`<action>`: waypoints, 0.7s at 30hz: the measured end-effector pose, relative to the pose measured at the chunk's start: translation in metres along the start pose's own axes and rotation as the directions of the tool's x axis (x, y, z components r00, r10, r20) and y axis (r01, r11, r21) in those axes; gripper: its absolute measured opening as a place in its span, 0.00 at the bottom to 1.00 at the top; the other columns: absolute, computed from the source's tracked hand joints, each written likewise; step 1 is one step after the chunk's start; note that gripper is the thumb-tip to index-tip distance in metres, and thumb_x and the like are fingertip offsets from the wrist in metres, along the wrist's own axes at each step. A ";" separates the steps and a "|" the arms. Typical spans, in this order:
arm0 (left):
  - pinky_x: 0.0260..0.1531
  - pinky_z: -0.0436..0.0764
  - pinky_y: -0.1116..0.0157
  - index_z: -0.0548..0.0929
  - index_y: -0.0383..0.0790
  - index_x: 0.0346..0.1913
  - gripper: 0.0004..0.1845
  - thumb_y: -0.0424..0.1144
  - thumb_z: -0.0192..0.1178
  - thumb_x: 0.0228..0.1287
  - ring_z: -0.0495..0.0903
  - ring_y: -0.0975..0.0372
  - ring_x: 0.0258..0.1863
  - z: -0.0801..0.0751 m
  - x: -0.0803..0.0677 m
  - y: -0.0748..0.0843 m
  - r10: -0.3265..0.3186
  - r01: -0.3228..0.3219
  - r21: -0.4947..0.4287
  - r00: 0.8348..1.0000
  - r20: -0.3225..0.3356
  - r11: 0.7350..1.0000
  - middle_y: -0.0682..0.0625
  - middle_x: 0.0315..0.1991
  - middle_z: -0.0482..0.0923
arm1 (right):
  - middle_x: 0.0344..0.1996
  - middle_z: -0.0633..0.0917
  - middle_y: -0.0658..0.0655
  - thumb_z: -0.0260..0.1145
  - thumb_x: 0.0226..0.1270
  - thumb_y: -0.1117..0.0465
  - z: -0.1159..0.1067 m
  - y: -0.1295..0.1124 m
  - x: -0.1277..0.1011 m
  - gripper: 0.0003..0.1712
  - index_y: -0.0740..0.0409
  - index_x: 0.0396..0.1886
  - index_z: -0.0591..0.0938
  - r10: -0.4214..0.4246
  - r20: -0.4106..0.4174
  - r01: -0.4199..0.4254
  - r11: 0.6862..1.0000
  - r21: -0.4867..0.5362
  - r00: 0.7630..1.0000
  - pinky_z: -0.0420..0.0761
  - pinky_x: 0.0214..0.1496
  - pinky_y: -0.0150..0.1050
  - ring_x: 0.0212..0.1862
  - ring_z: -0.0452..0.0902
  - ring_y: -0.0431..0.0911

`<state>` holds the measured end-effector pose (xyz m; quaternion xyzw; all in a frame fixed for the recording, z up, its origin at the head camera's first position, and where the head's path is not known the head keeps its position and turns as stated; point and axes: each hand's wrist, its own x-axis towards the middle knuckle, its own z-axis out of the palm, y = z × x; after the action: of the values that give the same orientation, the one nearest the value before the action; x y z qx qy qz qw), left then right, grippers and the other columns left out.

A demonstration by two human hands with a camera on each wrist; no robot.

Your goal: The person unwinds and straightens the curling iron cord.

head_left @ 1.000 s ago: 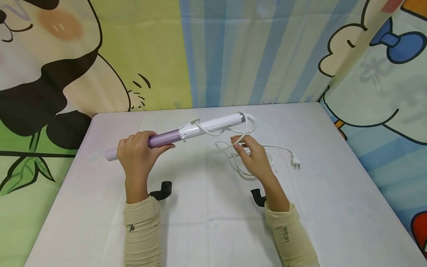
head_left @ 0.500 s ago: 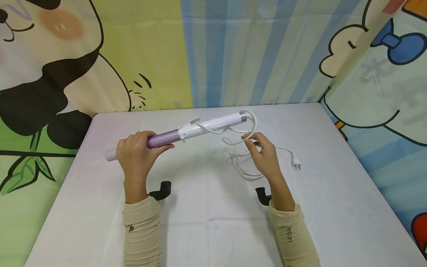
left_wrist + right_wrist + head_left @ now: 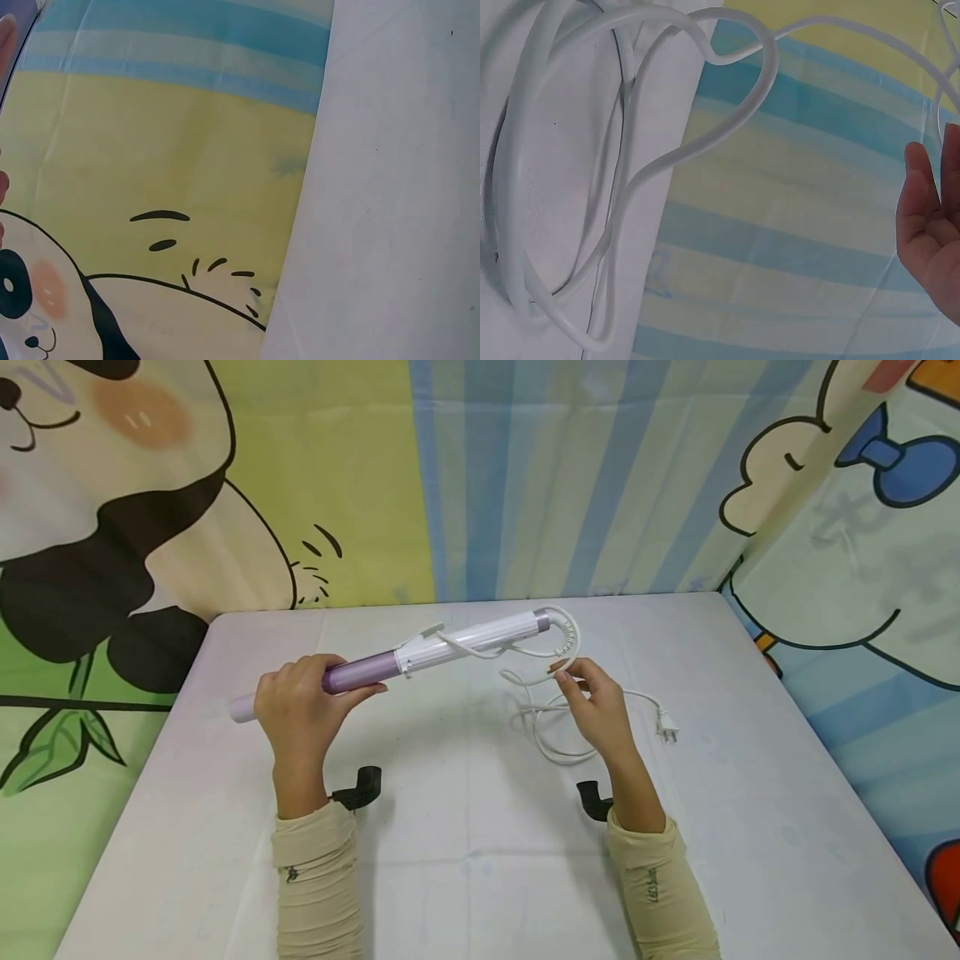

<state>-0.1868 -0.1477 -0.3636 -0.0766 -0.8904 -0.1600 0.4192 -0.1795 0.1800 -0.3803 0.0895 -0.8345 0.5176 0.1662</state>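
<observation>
In the head view, my left hand (image 3: 300,714) grips a curling iron (image 3: 472,637) around its purple barrel, holding it raised and slanted up to the right. A lilac tip pokes out to the left of the hand. The iron's white handle has a white cord (image 3: 576,639) wound along it and looping off its right end. My right hand (image 3: 600,706) pinches that cord loop between thumb and fingers just below the handle's end. In the right wrist view, the cord (image 3: 742,124) curls in large loops at left, and part of the right hand (image 3: 937,240) shows at the right edge.
The rest of the cord lies coiled on the white table (image 3: 465,893), ending in a plug (image 3: 666,725) to the right. Cartoon-printed curtains (image 3: 360,485) stand behind the table's back edge and along the right. Black wrist mounts (image 3: 358,788) sit at both wrists.
My right hand has moved a little to the right with the cord, drawing the loop out past the handle's end. The left hand and curling iron have shifted slightly left.
</observation>
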 end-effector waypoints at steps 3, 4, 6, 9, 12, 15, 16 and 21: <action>0.25 0.67 0.56 0.84 0.38 0.32 0.31 0.60 0.73 0.28 0.78 0.50 0.21 -0.001 0.000 0.000 0.000 0.000 -0.006 1.000 -0.001 1.000 0.43 0.25 0.83 | 0.41 0.82 0.60 0.56 0.67 0.63 -0.001 0.001 0.001 0.10 0.65 0.40 0.78 0.033 0.013 -0.032 0.999 -0.008 0.999 0.71 0.47 0.26 0.43 0.74 0.38; 0.25 0.67 0.56 0.84 0.38 0.32 0.31 0.60 0.73 0.28 0.78 0.50 0.21 -0.001 0.000 -0.001 0.000 0.000 -0.007 1.000 -0.001 1.000 0.42 0.25 0.83 | 0.41 0.82 0.60 0.55 0.67 0.62 -0.001 0.001 0.001 0.10 0.65 0.40 0.78 0.042 0.018 -0.042 0.999 -0.013 0.999 0.71 0.47 0.26 0.44 0.74 0.39; 0.24 0.67 0.56 0.83 0.37 0.32 0.31 0.60 0.73 0.29 0.78 0.50 0.21 -0.001 0.000 -0.001 -0.002 0.002 -0.002 1.000 0.002 1.000 0.42 0.25 0.83 | 0.42 0.82 0.60 0.55 0.67 0.61 -0.001 0.002 0.001 0.11 0.66 0.40 0.77 0.063 0.036 -0.062 0.998 -0.018 0.997 0.71 0.46 0.27 0.44 0.75 0.43; 0.25 0.68 0.56 0.83 0.37 0.32 0.31 0.59 0.73 0.29 0.78 0.49 0.22 -0.001 0.000 -0.002 -0.008 0.008 0.001 1.000 0.000 1.000 0.42 0.25 0.83 | 0.44 0.82 0.60 0.55 0.68 0.60 -0.001 0.003 0.001 0.12 0.66 0.38 0.77 0.106 0.075 -0.105 0.994 -0.010 0.992 0.72 0.45 0.30 0.46 0.76 0.47; 0.25 0.68 0.55 0.83 0.37 0.32 0.31 0.59 0.74 0.27 0.78 0.49 0.22 0.000 0.000 -0.002 -0.018 0.018 0.003 1.000 -0.006 1.000 0.41 0.25 0.83 | 0.45 0.81 0.61 0.54 0.68 0.59 0.000 0.006 0.002 0.12 0.66 0.36 0.76 0.159 0.125 -0.159 0.987 -0.007 0.979 0.73 0.46 0.34 0.48 0.76 0.49; 0.26 0.68 0.55 0.83 0.37 0.32 0.31 0.59 0.74 0.27 0.78 0.49 0.22 -0.001 0.001 -0.002 -0.027 0.027 0.000 0.999 -0.017 1.000 0.42 0.25 0.83 | 0.45 0.82 0.62 0.54 0.68 0.58 0.002 0.010 0.004 0.12 0.64 0.38 0.77 0.207 0.188 -0.206 0.978 -0.026 0.960 0.73 0.48 0.39 0.49 0.76 0.50; 0.26 0.68 0.55 0.83 0.37 0.32 0.32 0.59 0.74 0.27 0.78 0.49 0.22 -0.001 0.000 -0.002 -0.028 0.028 0.004 0.999 -0.019 1.000 0.42 0.26 0.83 | 0.44 0.82 0.62 0.54 0.68 0.58 0.004 0.012 0.004 0.13 0.64 0.39 0.77 0.219 0.211 -0.215 0.976 -0.040 0.953 0.73 0.49 0.40 0.49 0.76 0.50; 0.25 0.68 0.55 0.84 0.37 0.33 0.32 0.60 0.73 0.28 0.78 0.49 0.22 -0.002 0.000 -0.003 -0.060 0.061 0.020 0.998 -0.031 0.998 0.41 0.26 0.83 | 0.40 0.84 0.59 0.54 0.68 0.58 0.011 0.018 0.004 0.13 0.62 0.45 0.78 0.233 0.355 -0.216 0.973 -0.086 0.905 0.74 0.43 0.39 0.46 0.78 0.52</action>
<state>-0.1858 -0.1510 -0.3631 -0.0428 -0.8876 -0.1644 0.4283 -0.1907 0.1789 -0.3986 0.0831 -0.8670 0.4889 -0.0494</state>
